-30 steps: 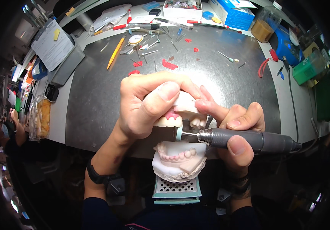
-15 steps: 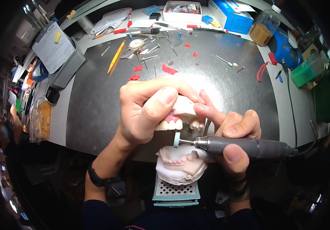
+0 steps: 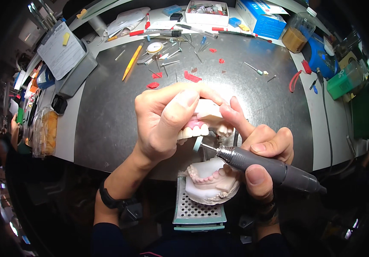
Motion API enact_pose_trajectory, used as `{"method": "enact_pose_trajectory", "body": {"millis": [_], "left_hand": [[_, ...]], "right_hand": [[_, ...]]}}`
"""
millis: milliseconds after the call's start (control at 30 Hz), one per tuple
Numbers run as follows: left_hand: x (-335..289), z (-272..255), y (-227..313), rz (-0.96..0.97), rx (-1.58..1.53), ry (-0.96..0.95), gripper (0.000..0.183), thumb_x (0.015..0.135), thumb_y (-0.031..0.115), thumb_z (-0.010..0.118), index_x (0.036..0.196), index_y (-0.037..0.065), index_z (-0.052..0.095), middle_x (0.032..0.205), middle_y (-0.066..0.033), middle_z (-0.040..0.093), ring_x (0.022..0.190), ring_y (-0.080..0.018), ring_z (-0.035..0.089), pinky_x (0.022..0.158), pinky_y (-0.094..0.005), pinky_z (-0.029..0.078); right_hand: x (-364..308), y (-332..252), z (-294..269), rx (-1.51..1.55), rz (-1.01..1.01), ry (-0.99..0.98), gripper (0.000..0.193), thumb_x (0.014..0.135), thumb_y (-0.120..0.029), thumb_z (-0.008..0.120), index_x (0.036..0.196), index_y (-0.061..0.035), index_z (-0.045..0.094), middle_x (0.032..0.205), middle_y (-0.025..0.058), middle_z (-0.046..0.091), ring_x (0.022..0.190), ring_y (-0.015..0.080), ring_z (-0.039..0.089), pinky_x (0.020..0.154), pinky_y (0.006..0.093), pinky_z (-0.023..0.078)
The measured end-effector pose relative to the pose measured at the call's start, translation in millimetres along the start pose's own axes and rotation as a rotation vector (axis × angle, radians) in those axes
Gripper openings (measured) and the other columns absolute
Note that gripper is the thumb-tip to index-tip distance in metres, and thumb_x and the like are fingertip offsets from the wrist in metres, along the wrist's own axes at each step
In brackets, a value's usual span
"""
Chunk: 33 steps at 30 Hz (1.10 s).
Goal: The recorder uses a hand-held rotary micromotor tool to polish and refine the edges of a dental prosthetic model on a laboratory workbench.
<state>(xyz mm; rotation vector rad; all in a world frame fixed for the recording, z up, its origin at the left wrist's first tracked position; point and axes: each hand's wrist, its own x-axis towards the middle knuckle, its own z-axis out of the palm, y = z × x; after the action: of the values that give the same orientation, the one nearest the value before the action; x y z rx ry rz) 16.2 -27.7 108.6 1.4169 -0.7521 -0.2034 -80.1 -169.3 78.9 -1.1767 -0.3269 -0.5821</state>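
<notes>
My left hand (image 3: 165, 118) is closed around an upper plaster dental cast (image 3: 210, 110). Along the cast's front run white teeth set in pink gum (image 3: 196, 129). In my right hand (image 3: 268, 147) is a dark grey dental handpiece (image 3: 274, 170), slanting down to the right. The green grinding wheel (image 3: 197, 144) at its tip sits at the lower edge of the front teeth; whether they touch I cannot tell. My right fingertips rest against the cast's right side. Below is a lower dental cast (image 3: 213, 185) with pinkish teeth; what joins the casts is hidden behind my hands.
A perforated tray (image 3: 197, 214) projects under the lower cast at the bench edge. Loose burs (image 3: 173, 53), red scraps (image 3: 192, 76) and a yellow pencil-like tool (image 3: 132, 62) lie on the dark mat. A jar of brown material (image 3: 298, 36) and a blue box (image 3: 261, 19) stand behind.
The handpiece has tilted, its rear end dropping, and its wheel has risen to the front teeth. The lower cast has shifted right and turned slightly. The upper cast is tipped a little.
</notes>
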Motion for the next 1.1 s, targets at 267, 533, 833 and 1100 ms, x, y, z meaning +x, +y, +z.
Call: {"method": "enact_pose_trajectory", "body": {"millis": [267,533,833,1100], "left_hand": [[2,0,-1,0.031,0.017,-0.007,0.047,0.086,0.032,0.038,0.087,-0.010,0.060,0.085,-0.0250,0.065,0.075,-0.0281,0.065,0.067,-0.0349,0.055],[2,1,0,0.028,-0.003,-0.009,0.047,0.086,0.031,0.038,0.086,-0.011,0.060,0.085,-0.0250,0.064,0.075,-0.0283,0.065,0.067,-0.0345,0.054],[3,1,0,0.004,-0.014,-0.024,0.048,0.085,0.031,0.039,0.083,-0.011,0.060,0.084,-0.0252,0.064,0.073,-0.0280,0.065,0.066,-0.0340,0.053],[2,-2,-10,0.182,-0.087,-0.044,0.031,0.082,0.013,0.045,0.082,-0.007,0.068,0.077,-0.0164,0.069,0.067,-0.0170,0.066,0.062,-0.0268,0.052]], "right_hand": [[0,1,1,0.006,-0.013,0.023,0.039,0.078,-0.034,0.073,0.087,-0.0135,0.041,0.066,0.0021,0.052,0.109,0.0423,0.058,0.112,0.0624,0.010],[0,4,2,0.027,-0.043,0.032,0.036,0.079,-0.033,0.070,0.086,-0.0121,0.041,0.064,0.0031,0.052,0.108,0.0436,0.058,0.111,0.0630,0.010],[4,-3,2,0.107,0.053,0.096,0.027,0.074,-0.025,0.064,0.080,-0.0100,0.042,0.057,0.0035,0.050,0.103,0.0436,0.061,0.112,0.0623,0.010],[7,-1,-3,0.180,0.071,0.045,0.027,0.074,-0.025,0.064,0.080,-0.0094,0.042,0.054,0.0030,0.047,0.097,0.0382,0.065,0.111,0.0641,0.011]]}}
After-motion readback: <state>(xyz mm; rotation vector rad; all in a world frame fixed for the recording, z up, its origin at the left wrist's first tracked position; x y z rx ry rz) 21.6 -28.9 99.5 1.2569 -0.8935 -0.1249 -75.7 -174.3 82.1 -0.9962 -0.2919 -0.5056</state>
